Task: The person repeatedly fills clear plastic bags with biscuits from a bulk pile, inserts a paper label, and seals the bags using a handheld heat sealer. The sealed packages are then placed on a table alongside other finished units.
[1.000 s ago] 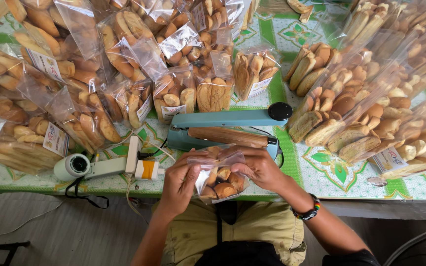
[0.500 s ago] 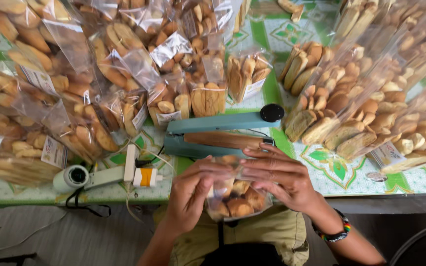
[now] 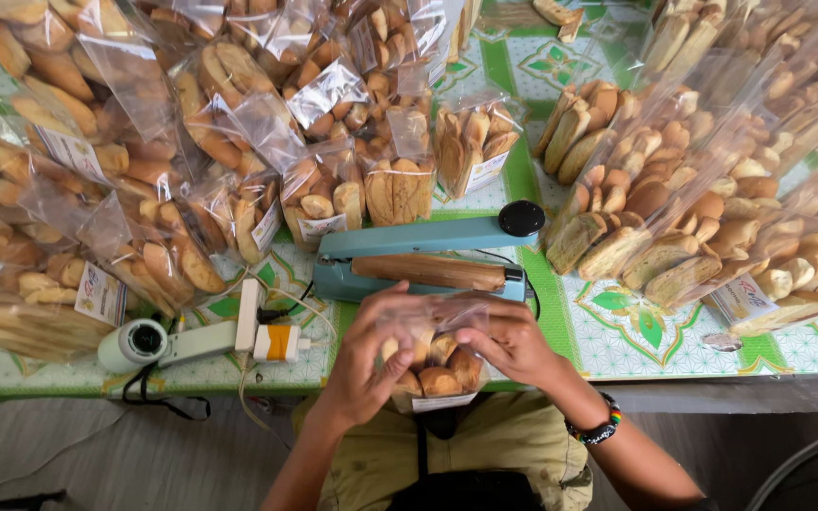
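Note:
My left hand (image 3: 364, 364) and my right hand (image 3: 511, 343) both grip a clear plastic bag of golden biscuits (image 3: 433, 364) at the near table edge, above my lap. The fingers pinch the bag's open top between them. Just beyond the bag lies a blue-green impulse heat sealer (image 3: 425, 254) with a brown sealing strip and a black knob, its arm down. My right wrist carries a beaded bracelet.
Heaps of filled biscuit bags (image 3: 191, 142) cover the left and middle of the green-patterned tablecloth (image 3: 636, 326); more bags (image 3: 712, 180) pile up on the right. A white power strip with an orange plug (image 3: 239, 331) and cables lie left of the sealer.
The bag and both hands have shifted slightly toward my body, and the fingers have closed in on the bag's top. The view has tilted a little.

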